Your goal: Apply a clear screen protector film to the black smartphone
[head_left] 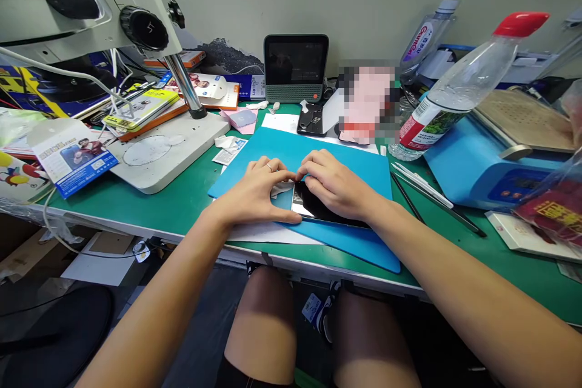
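Observation:
A smartphone with a glossy black face lies flat on a blue mat. My left hand spans its left end, the thumb at the near corner and the index finger at the far corner. Over the phone's upper side, my right hand has bent fingers, their tips at the far left corner beside the left fingertips. The right palm hides much of the screen. Whether a thin film or edge is pinched there cannot be made out. A crumpled white wipe sits under my left fingers.
A microscope stand base is on the left among boxes. Behind the mat are a smart display and a black phone part. To the right are a bottle, tweezers and a blue machine.

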Motion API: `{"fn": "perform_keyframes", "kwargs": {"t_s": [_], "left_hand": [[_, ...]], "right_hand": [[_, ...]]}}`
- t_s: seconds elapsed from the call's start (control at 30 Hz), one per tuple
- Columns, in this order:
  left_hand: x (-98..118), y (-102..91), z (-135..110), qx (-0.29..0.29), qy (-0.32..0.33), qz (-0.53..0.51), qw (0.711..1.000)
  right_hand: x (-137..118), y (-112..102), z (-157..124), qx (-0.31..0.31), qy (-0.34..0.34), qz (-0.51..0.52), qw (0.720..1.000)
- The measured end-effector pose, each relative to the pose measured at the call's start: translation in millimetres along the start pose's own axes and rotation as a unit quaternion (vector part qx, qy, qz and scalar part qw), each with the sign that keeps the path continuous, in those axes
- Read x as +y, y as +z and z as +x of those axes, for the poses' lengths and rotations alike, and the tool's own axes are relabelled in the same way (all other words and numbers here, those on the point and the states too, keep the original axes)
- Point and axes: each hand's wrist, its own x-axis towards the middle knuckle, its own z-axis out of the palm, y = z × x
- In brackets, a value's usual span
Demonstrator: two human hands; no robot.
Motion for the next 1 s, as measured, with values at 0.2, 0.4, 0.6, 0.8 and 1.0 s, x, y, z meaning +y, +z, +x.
{"fn": "perform_keyframes", "kwargs": {"t_s": [0.2, 0.4, 0.6, 0.8, 1.0], "left_hand": [[0.4, 1.0, 0.4, 0.003, -0.008, 0.002, 1.0], [-0.1, 0.5, 0.2, 0.0, -0.008, 0.003, 1.0], [0.7, -0.2, 0.2, 0.001, -0.01, -0.008, 1.0], [1.0, 0.2, 0.6, 0.0, -0.014, -0.008, 1.0], [0.9, -0.8, 0.2, -0.001, -0.014, -0.007, 1.0]], "right_hand": [[1.6, -0.1, -2.3, -0.006, -0.003, -0.004, 1.0], [1.1, 0.6, -0.7, -0.011, -0.006, -0.011, 1.0], [0.2, 2.6, 2.0, -0.022, -0.006, -0.024, 0.999], [-3.0, 2.1, 3.3, -0.034, 0.005, -0.029, 0.999], [-4.7, 0.3, 4.7, -0.04, 0.014, -0.034, 0.999]]}}
